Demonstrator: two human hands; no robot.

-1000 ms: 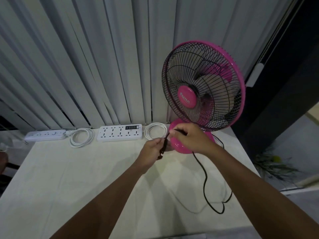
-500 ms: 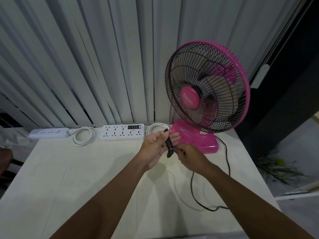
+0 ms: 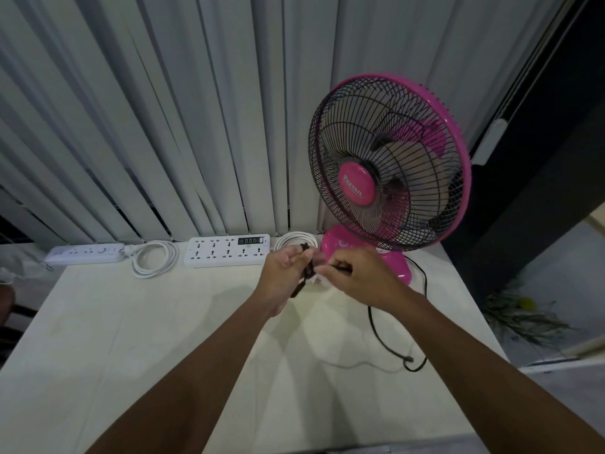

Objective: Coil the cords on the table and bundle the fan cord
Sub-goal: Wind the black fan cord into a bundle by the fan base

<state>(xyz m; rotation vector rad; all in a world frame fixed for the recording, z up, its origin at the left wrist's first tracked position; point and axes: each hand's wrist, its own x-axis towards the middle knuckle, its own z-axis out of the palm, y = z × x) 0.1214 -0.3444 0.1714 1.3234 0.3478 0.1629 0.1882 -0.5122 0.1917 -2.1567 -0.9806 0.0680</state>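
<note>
Left hand (image 3: 284, 276) curls around the folded black fan cord (image 3: 371, 317). Right hand (image 3: 358, 276) pinches a strand just beside. Slack loops on table (image 3: 131, 339), right of pink fan (image 3: 389, 165).

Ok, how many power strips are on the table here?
2. The slim power strip lies far left at the back; the wider power strip with a display sits to its right, left of the fan. None seems hidden.

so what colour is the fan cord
The fan cord is black, clearest in the head view where it trails across the table.
</note>
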